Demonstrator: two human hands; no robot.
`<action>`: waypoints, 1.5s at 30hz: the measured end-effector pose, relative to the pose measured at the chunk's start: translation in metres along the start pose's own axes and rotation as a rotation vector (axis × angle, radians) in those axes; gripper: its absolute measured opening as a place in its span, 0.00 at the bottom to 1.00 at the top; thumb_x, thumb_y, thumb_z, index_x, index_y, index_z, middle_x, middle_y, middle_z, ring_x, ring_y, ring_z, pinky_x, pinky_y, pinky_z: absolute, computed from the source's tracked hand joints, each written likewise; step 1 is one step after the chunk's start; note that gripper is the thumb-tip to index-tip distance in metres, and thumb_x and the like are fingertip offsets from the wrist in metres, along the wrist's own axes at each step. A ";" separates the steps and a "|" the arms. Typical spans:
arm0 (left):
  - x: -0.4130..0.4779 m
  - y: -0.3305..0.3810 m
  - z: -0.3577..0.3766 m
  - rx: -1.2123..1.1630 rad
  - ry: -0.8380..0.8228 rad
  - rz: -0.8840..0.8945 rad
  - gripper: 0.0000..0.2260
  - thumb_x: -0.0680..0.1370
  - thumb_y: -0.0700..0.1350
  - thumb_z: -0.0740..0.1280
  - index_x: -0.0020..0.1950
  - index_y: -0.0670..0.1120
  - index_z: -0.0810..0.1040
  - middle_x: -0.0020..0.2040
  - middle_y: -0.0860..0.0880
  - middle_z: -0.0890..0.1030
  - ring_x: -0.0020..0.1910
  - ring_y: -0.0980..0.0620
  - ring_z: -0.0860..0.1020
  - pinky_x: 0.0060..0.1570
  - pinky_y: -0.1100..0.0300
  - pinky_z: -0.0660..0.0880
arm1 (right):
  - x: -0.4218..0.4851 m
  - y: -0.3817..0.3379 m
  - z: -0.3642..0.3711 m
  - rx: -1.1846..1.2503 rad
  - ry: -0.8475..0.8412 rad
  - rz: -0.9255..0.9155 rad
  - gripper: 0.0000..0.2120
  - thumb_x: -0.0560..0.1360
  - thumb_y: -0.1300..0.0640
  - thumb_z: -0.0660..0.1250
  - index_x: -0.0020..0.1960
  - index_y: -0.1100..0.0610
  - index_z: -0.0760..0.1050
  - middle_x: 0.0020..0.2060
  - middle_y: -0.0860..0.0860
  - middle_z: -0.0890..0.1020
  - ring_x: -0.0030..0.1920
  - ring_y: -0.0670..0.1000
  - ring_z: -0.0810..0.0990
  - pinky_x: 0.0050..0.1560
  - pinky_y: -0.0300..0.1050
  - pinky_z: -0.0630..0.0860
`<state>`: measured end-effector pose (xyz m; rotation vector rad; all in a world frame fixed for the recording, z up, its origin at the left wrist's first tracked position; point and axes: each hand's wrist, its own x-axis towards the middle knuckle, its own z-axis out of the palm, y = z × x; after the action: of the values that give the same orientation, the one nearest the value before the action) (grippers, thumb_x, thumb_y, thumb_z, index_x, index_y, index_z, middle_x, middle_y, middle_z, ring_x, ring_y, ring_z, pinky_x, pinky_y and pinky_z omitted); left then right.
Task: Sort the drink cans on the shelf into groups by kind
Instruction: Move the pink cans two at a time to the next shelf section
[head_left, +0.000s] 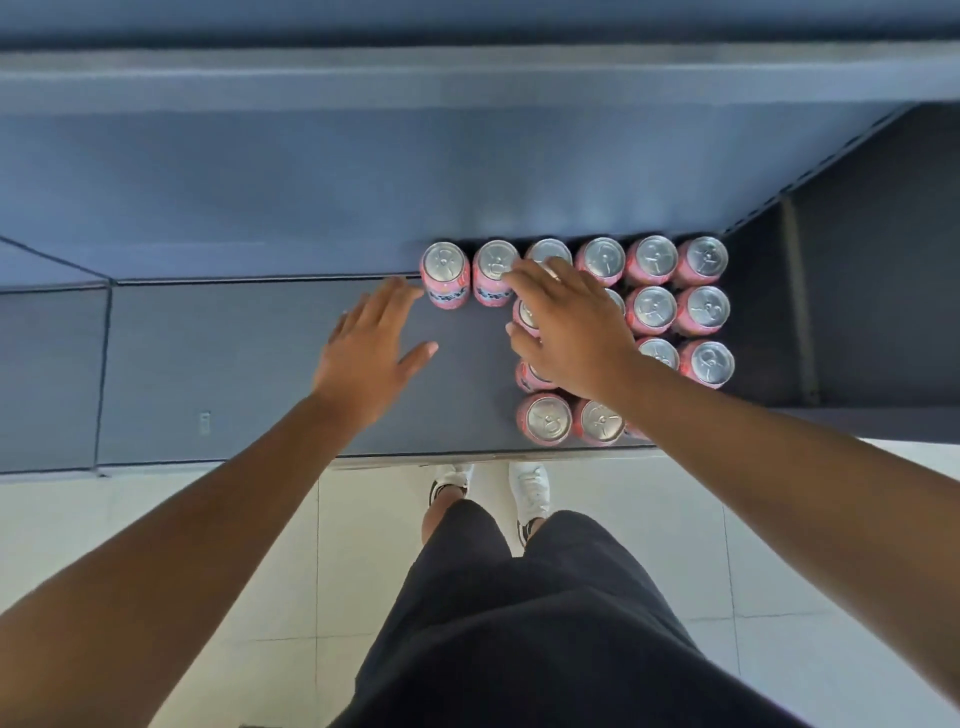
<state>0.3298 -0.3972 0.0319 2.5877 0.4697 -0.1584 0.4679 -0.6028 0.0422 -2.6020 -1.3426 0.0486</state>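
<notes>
Sixteen pink cans (704, 312) show on the shelf (234, 364), several only partly; any beneath the right hand (571, 332) cannot be counted. Two white shoes (530, 493).

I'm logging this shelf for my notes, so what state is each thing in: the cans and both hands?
Cans: upright, tops closed, packed in rows at the shelf's right end.
Left hand: open, above the shelf, holds nothing.
Right hand: open, fingers spread over the cans.
</notes>
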 end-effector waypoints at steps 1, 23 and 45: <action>-0.007 0.004 -0.006 0.054 0.017 0.009 0.26 0.78 0.53 0.68 0.74 0.50 0.66 0.77 0.49 0.65 0.73 0.43 0.66 0.69 0.42 0.66 | 0.000 -0.001 -0.007 -0.002 0.005 -0.034 0.22 0.74 0.50 0.65 0.65 0.58 0.74 0.65 0.54 0.78 0.61 0.62 0.77 0.55 0.57 0.76; -0.208 0.024 -0.103 0.373 0.420 -0.319 0.24 0.78 0.57 0.66 0.71 0.50 0.67 0.73 0.46 0.69 0.71 0.35 0.68 0.65 0.34 0.68 | 0.016 -0.168 -0.105 0.001 0.016 -0.598 0.22 0.76 0.44 0.58 0.61 0.56 0.77 0.62 0.52 0.79 0.58 0.59 0.78 0.51 0.55 0.76; -0.468 -0.215 -0.175 0.380 0.505 -0.770 0.27 0.79 0.61 0.62 0.74 0.51 0.61 0.74 0.48 0.67 0.70 0.37 0.68 0.66 0.37 0.69 | 0.025 -0.574 -0.036 -0.058 -0.195 -0.736 0.24 0.81 0.44 0.56 0.75 0.50 0.63 0.78 0.48 0.61 0.77 0.56 0.55 0.73 0.57 0.56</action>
<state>-0.1796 -0.2744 0.1778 2.6386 1.7553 0.1743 0.0266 -0.2668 0.1954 -2.0193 -2.3062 0.1486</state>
